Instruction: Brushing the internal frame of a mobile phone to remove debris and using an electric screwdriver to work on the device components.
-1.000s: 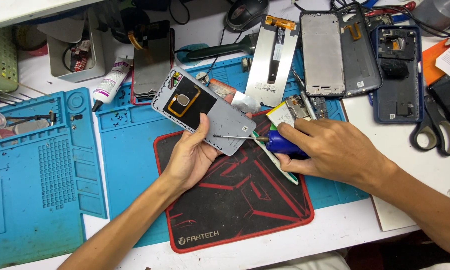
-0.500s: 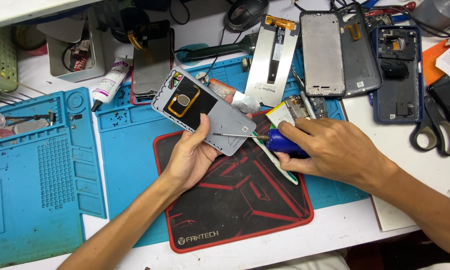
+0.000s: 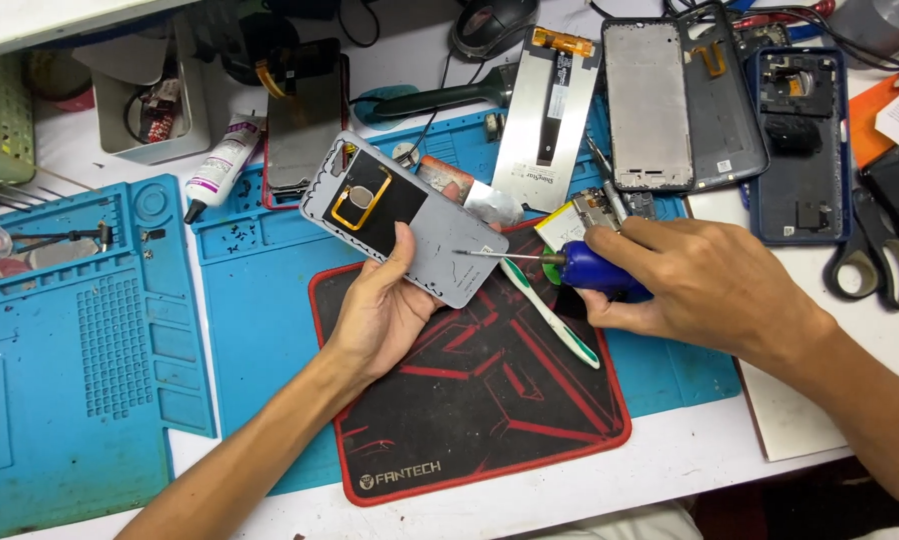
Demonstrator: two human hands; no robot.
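Two bare hands work over a black and red mat (image 3: 490, 400) that lies on a blue silicone repair mat (image 3: 260, 330).

The left hand (image 3: 385, 310) holds a grey phone back cover (image 3: 400, 230) above the upper left corner of the black and red mat. The cover is tilted, inner face up, with its black camera-end section toward the upper left. The thumb presses on the inner face and the fingers wrap behind the far edge, so the hand is closed on the cover.

The right hand (image 3: 700, 285) is closed around the blue handle of a screwdriver (image 3: 560, 265). The thin metal shaft points left, and its tip rests at the right end of the cover's inner face.

A white and green toothbrush (image 3: 550, 315) lies diagonally on the black and red mat, just below the screwdriver shaft.

Behind the hands, several phone parts lie on the white bench:
- a display panel with a flex cable (image 3: 550, 105), face down;
- a grey mid-frame (image 3: 648, 105) and a dark back cover (image 3: 720, 100), side by side;
- a blue-edged phone chassis (image 3: 800, 150) to their right.

Scissors (image 3: 875, 255) lie at the far right. A white adhesive tube (image 3: 225, 165) lies at the upper left, just beside a second blue mat (image 3: 70, 350).
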